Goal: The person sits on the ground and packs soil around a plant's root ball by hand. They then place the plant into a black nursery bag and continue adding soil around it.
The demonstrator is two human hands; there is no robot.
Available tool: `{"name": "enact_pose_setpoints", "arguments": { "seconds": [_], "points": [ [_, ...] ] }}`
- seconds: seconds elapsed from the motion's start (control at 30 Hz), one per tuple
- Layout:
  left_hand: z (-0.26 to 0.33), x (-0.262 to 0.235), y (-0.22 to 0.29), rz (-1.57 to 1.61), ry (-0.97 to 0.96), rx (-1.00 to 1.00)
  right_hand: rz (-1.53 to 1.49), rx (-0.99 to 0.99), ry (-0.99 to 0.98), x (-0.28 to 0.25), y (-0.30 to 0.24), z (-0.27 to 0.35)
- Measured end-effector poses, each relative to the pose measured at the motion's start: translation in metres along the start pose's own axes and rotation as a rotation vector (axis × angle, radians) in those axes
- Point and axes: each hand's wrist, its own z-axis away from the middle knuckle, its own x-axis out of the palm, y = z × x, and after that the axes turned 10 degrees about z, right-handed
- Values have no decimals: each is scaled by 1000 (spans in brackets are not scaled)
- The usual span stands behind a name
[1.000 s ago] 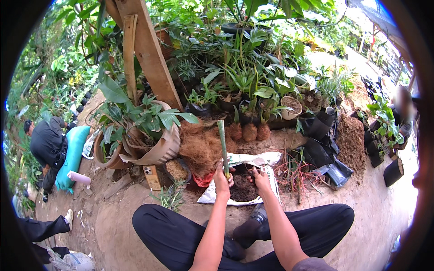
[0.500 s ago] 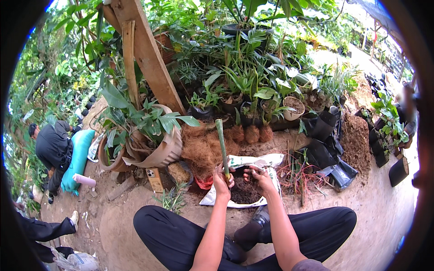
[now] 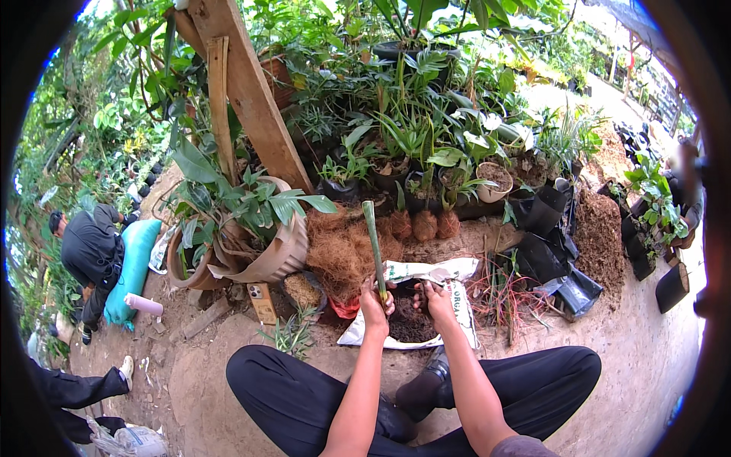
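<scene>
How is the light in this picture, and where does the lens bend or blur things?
Head view: soft daylight, no hard shadows on the left hand, right hand or green stalk; sky glare washes out the upper right; the wooden beam curves toward the black rim; a blurred patch sits at the right edge.

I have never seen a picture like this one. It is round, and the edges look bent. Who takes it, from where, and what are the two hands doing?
There is no machine here. A person sits on the ground with a wide fisheye camera worn on the head, looking down. That lens bends straight lines near the rim.

The two forearms coming from the bottom are the person's own. The left hand grips a green stalk, holding it upright. The right hand rests its fingers in dark soil that fills a white bag.

Around them: a heap of brown coconut fibre, a tipped pot with a leafy plant, black plastic grow bags and many potted plants. At the far left, another person crouches, working apart.
</scene>
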Motion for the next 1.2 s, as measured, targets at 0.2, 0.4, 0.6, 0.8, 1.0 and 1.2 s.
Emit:
{"name": "enact_pose_setpoints", "arguments": {
  "seconds": [0.2,0.4,0.6,0.8,1.0,1.2],
  "points": [
    [1,1,2,-13,35,0,-161,-9,-39,1,-8,3],
    [0,1,0,-43,20,-5,-93,-84,-105,-3,5,-3],
    [-2,-2,-7,53,-17,-8,10,-72,8,-3,9,-5],
    [-3,-1,-7,93,-53,8,-339,-31,-29,5,4,-7],
    [-1,4,-5,149,-43,59,-175,-54,-15,-1,4,-6],
    [-2,5,-7,48,-11,63,-20,-45,76,10,4,0]
  ]
}}
